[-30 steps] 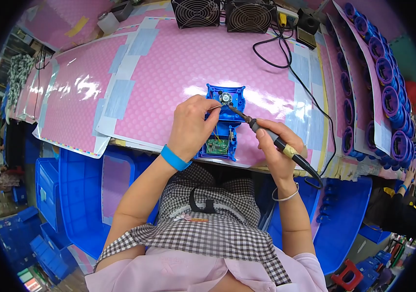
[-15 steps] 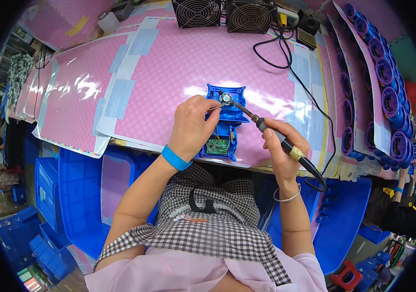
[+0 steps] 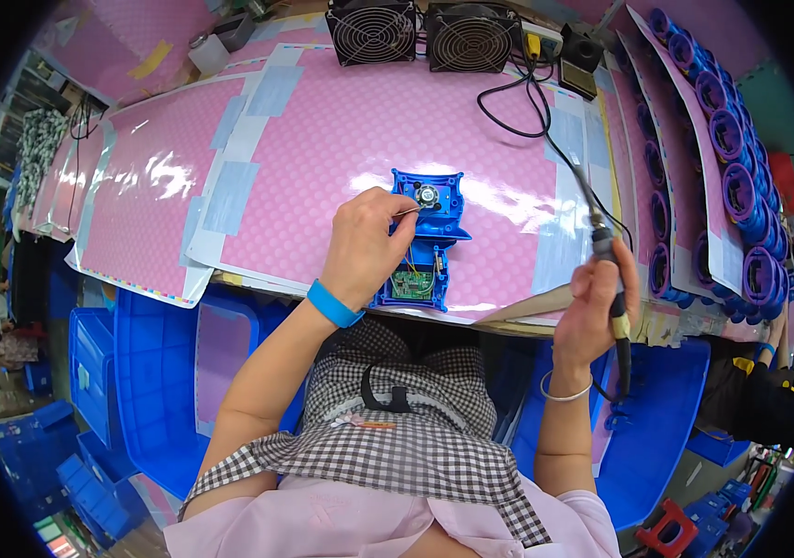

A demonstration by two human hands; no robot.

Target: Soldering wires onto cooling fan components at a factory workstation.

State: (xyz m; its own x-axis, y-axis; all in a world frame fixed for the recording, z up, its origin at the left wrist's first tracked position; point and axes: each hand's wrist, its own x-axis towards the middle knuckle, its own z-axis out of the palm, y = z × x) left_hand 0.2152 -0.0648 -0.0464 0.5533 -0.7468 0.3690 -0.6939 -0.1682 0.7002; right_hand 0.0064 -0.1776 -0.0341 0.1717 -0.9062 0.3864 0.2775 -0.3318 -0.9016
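A blue plastic housing lies opened on the table, its upper half holding a small round speaker. In the lower half sits a green circuit board with thin wires running up from it. My left hand, a blue band at its wrist, pinches a thin wire beside the speaker; the wire's full length is hidden by the fingers. Off to the right, apart from the housing, my right hand grips a soldering iron, its tip pointing up and away and blurred by motion.
Two black fans stand at the back edge, near a soldering stand. The iron's black cord loops across the right side. Racked blue-purple rings line the far right. Blue bins sit below the pink-covered table.
My right hand has swung the soldering iron right, away from the speaker, and turned its tip upward. The left hand stays at the housing with its pinch kept.
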